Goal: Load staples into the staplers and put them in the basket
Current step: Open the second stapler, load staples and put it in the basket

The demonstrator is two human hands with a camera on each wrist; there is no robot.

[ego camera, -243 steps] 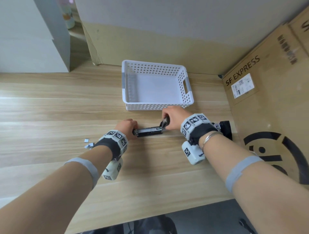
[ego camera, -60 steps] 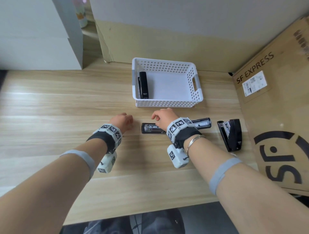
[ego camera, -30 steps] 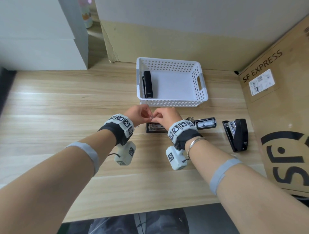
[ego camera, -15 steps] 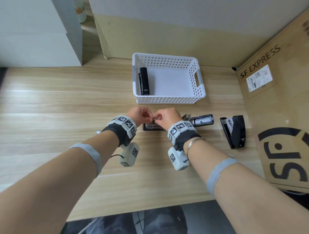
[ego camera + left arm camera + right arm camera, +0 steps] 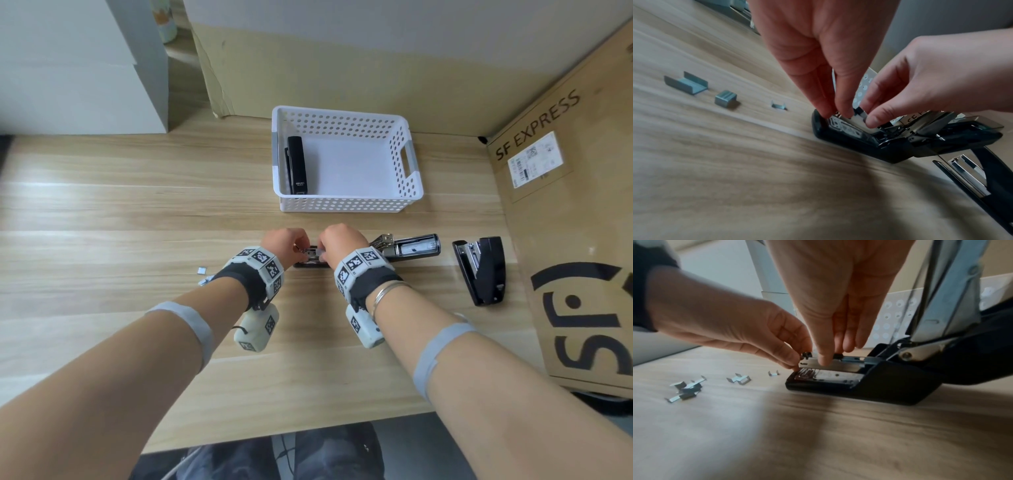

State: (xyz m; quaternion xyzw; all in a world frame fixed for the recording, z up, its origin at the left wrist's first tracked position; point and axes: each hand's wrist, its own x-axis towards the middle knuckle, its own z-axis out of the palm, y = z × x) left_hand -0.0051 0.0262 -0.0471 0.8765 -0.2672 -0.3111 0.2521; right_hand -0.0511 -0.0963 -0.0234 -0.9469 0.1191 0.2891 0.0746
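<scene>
A black stapler (image 5: 414,245) lies opened flat on the wooden table, lid swung right; it also shows as the stapler (image 5: 849,142) and stapler (image 5: 869,386) in the wrist views. My left hand (image 5: 295,245) and right hand (image 5: 323,251) meet over its front end. Both pinch a short silver staple strip (image 5: 858,119) held right at the metal magazine (image 5: 838,365). The left hand (image 5: 835,112) holds the front end, the right hand (image 5: 869,117) the rear. A white perforated basket (image 5: 346,205) stands behind, holding one shut black stapler (image 5: 296,164) along its left wall.
Another black stapler (image 5: 483,270) lies partly open to the right. Loose staple pieces (image 5: 686,387) are scattered on the table left of my hands; further staple pieces (image 5: 686,84) show in the left wrist view. A big cardboard box (image 5: 565,205) walls the right side, with cardboard and white panels behind.
My hands, which met holding the staple strip just above the stapler, have lowered it onto the magazine. Earlier one stapler went into the basket.
</scene>
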